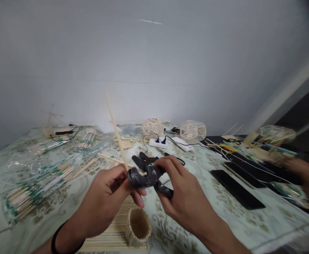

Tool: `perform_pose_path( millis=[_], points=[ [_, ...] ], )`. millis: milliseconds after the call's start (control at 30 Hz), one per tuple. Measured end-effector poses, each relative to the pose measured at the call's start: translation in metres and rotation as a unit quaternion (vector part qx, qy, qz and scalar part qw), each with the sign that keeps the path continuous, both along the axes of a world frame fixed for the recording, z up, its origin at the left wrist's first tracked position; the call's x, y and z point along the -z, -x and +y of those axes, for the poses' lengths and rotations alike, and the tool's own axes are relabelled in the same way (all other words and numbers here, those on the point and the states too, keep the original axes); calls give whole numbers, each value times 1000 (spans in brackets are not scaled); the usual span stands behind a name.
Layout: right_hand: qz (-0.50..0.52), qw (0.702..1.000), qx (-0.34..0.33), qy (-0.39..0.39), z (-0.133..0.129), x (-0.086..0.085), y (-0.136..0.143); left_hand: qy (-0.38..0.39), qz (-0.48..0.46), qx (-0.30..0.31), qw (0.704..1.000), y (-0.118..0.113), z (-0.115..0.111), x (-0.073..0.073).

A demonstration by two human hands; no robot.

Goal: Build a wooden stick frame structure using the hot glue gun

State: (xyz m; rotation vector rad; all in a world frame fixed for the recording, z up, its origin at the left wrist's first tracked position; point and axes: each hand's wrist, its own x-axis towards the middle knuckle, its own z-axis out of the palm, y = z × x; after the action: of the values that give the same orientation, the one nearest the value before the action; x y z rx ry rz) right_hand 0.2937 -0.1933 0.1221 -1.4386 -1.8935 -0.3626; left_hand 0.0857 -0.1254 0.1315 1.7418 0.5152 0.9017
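My left hand [104, 197] is closed around the lower end of a long, pale wooden stick [116, 132], which rises up and tilts to the left. In my right hand [187, 192] is a pair of black pruning shears [147, 176], gripped by the handles. Their curved jaw lies right at my left fingertips, beside the bottom of the stick. Whether the blade touches the stick I cannot tell. Below my hands, a small round cup made of sticks [138, 227] stands upright on a flat mat of sticks [104, 243], partly covered by my left arm.
Bundles of wrapped sticks [41, 188] lie on the left of the flowered tablecloth. Behind are a power strip [157, 143] with plugs and two stick-frame polyhedra [153, 127]. A black phone [236, 188] lies at right, near another person's blurred hand [298, 167].
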Motion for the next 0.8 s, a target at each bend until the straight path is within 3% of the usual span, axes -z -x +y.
perform_pose_path(
  millis=[300, 633, 800],
  points=[
    [-29, 998, 49, -15, 1, 6, 0, 24, -27, 12, 999, -6, -2, -3],
    [45, 997, 60, 3, 8, 20, 1, 154, -86, 39, 984, -18, -4, -5],
    [116, 986, 115, 14, 5, 9, -18, 186, -101, 19, 977, -17, 1, -2]
  ],
)
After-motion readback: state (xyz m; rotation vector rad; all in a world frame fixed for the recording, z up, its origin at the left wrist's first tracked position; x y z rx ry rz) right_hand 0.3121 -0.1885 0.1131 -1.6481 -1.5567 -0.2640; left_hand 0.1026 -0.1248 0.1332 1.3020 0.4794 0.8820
